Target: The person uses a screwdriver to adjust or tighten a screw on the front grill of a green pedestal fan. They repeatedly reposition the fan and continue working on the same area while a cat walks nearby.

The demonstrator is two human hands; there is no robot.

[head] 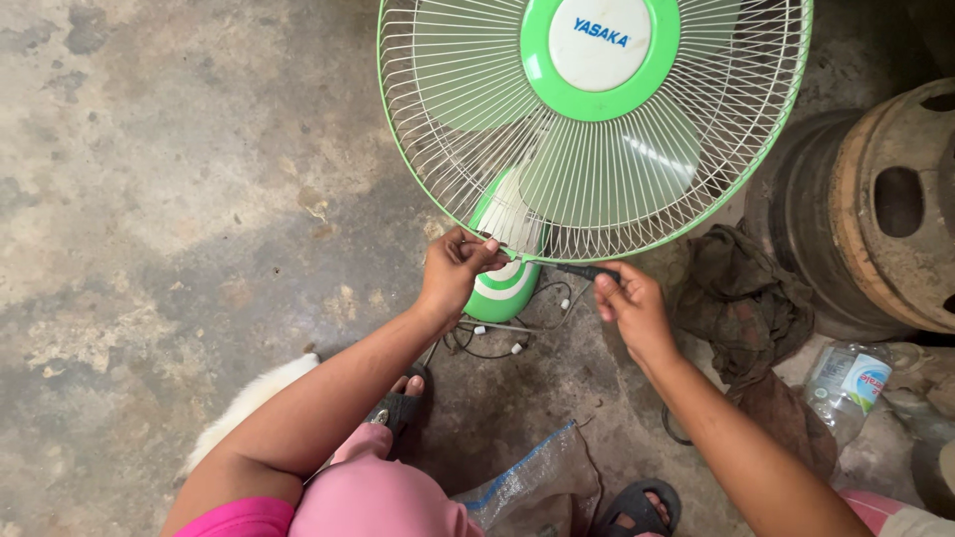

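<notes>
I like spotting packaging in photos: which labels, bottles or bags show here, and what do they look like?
Fan badge: round white disc with blue lettering, green ring, centre of the grille.
Plastic bottle: clear, lying at right, white-and-teal label.
Plastic bag: clear, crumpled, blue strip along its edge, bottom centre.

Green-rimmed fan (597, 129) with white grille; dark brown rag (741, 298); rusty wheel rim (885, 199).

Round white fan badge (600, 42); blue-labelled clear bottle (848, 388).
</notes>
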